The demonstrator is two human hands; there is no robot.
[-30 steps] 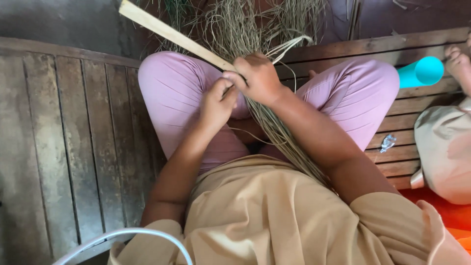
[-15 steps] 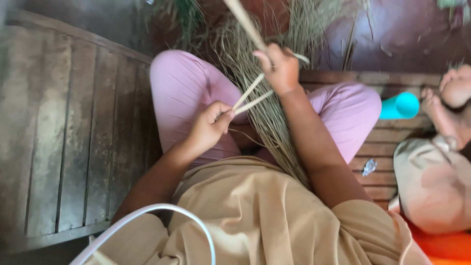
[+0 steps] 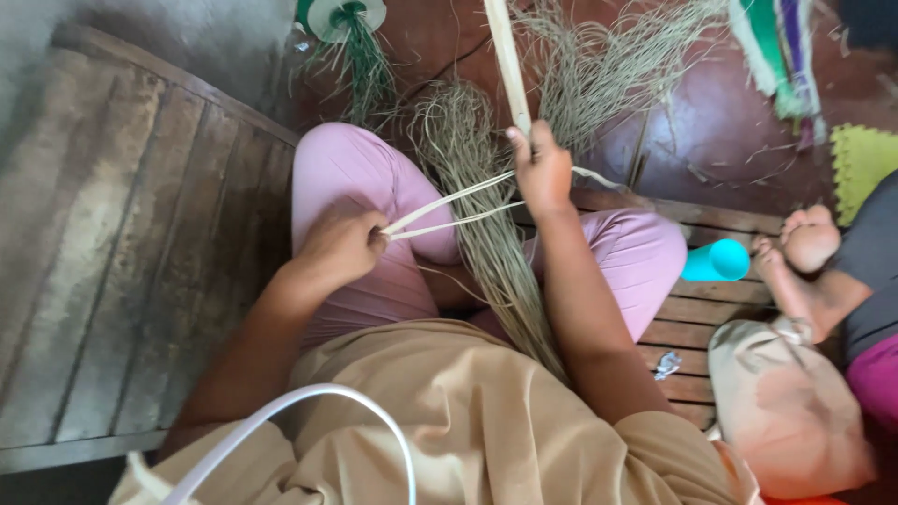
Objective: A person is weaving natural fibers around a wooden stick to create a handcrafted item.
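Since half a second ago the two hands have drawn further apart, and the pale strips between them are stretched longer across the pink trouser lap.

Head view: the right hand is closed round a flat pale stick, whose upper end is cut off by the frame's top edge. The left hand pinches the strips' near ends, fingertips hidden under the knuckles. A bundle of dried grass runs down between the knees; its lower end vanishes behind the right forearm. At right, another person's bare feet rest near a turquoise cup on the wooden slats.
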